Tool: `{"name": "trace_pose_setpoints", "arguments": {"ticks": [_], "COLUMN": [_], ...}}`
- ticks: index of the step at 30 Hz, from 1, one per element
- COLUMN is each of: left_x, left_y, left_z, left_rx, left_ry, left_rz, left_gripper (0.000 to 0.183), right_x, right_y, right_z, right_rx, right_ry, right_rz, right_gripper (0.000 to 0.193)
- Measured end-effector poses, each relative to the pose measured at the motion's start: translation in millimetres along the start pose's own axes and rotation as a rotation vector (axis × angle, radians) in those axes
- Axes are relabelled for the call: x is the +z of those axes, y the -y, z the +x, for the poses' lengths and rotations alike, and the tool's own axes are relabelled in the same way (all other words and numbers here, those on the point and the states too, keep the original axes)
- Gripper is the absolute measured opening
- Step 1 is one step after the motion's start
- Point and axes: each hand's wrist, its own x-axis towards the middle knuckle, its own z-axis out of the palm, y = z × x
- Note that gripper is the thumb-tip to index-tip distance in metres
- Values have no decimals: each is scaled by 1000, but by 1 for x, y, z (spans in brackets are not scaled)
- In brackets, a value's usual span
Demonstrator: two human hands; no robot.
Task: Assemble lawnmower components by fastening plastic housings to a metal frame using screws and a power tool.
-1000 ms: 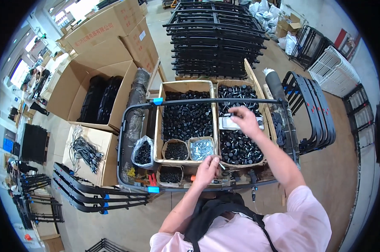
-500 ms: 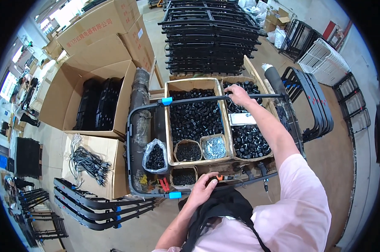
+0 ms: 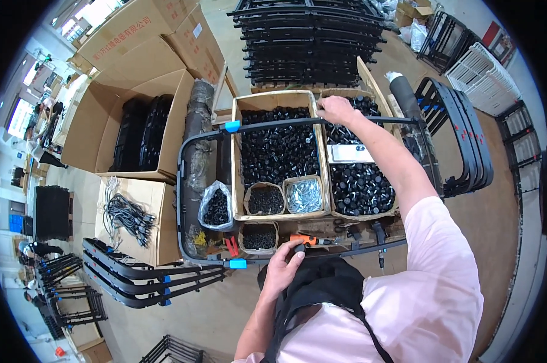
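Observation:
My left hand (image 3: 280,270) is closed near the front rail, pinching a small black round knob (image 3: 300,248) between thumb and fingers. An orange power screwdriver (image 3: 308,240) lies just beyond it. My right hand (image 3: 338,111) reaches across to the far rail of a large black tubular frame (image 3: 180,187). Its fingers are curled together beside the wooden divider between two boxes; whatever they may hold is hidden. Beneath the frame, the left box (image 3: 324,199) and right box (image 3: 387,115) contain many black round knobs (image 3: 361,189). A white phone (image 3: 348,153) rests on the right-hand knobs.
Small tubs of black parts (image 3: 265,199) and silver screws (image 3: 304,195) sit inside the left box. Nearby are a bag of black parts (image 3: 217,206), red-handled pliers (image 3: 231,245) and a cable bundle (image 3: 128,215). Stacked frames (image 3: 309,45) stand behind; a cardboard carton (image 3: 86,136) stands left.
The whole view has shifted, so the bench appears higher. My left hand has drawn back from the orange screwdriver, uncovering it. My right hand has moved slightly farther beyond the far rail.

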Motion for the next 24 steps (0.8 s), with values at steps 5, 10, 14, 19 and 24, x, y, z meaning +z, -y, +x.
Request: {"name": "trace_pose_setpoints", "arguments": {"ticks": [5, 10, 14, 19, 24], "left_x": [31, 52, 67, 93, 94], "left_y": [-17, -5, -20, -6, 3], "left_z": [-9, -10, -7, -4, -9], "left_rx": [-57, -31, -7, -46, -5], "left_ry": [-49, 0, 59, 186, 191], "left_rz": [81, 162, 247, 204, 389], "left_gripper": [38, 38, 35, 34, 34], "right_x": [5, 15, -12, 4, 8], "right_y": [-7, -8, -8, -19, -7], "right_z": [-2, 3, 4, -1, 1], "right_rx": [23, -4, 5, -169, -12], "right_ry": [-25, -56, 260, 19, -46], "right_rz": [33, -8, 162, -157, -112], "right_gripper": [40, 49, 26, 33, 53]}}
